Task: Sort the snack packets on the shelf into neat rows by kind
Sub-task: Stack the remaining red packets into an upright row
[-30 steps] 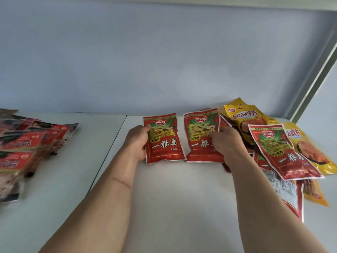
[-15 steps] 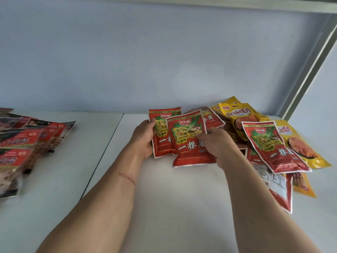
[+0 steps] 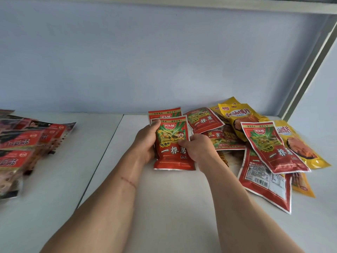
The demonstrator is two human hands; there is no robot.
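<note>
The left hand (image 3: pixel 145 141) is gripping the front red packet (image 3: pixel 173 148) by its left edge, fingers curled. The right hand (image 3: pixel 197 149) is pinching its right side, over a second red packet (image 3: pixel 165 113).

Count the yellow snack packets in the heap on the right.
3 visible: one upright at the back, one lying at the far right, one poking out under the red packets. More may be buried.

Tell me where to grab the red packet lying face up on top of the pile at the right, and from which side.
Pinch the lower edge of the red packet, coming from the front. That end overhangs the face-down packet beneath it, so fingers can probably slip under. Its right edge lies over a yellow packet and offers less room. The right hand is nearest, but it now grips the stacked packets with the left hand.
</note>
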